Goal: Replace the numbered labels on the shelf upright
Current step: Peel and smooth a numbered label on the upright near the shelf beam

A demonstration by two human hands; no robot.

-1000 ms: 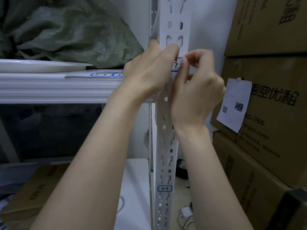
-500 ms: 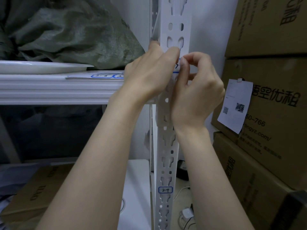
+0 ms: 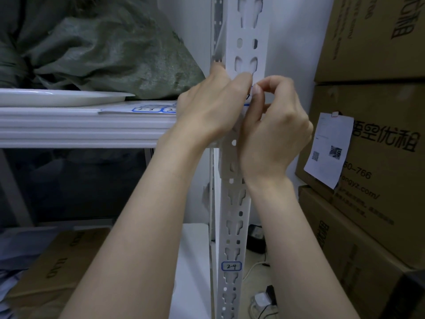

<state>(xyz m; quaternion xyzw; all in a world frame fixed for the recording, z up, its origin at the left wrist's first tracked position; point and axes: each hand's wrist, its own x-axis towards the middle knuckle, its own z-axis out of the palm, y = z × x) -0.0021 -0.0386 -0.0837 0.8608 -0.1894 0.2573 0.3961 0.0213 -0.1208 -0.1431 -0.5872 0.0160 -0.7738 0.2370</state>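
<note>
- The white slotted shelf upright (image 3: pixel 234 203) stands in the middle of the view, where the white shelf beam (image 3: pixel 80 127) joins it.
- Both hands meet on the upright's front face, just above beam height.
- The left hand (image 3: pixel 213 107) reaches in from the left, its fingers curled against the upright and their tips on the upper label (image 3: pixel 249 97).
- The right hand (image 3: pixel 276 134) is curled too, with thumb and forefinger pinching the same label at its right edge.
- Only a sliver of that label shows between the fingers: a blue border and a stroke of black writing, not legible.
- Well below the hands, a second blue-bordered label marked "2-4" (image 3: pixel 231 266) is stuck flat on the upright.
- A label sheet (image 3: pixel 147 109) lies on the shelf just left of the left hand, beside a white plate (image 3: pixel 62 97) and a green sack (image 3: pixel 110 54).
- Stacked cardboard boxes (image 3: pixel 379 146) stand to the right, one carrying a paper slip (image 3: pixel 328 150).
- Another cardboard box (image 3: pixel 59 261) sits at the lower left.
</note>
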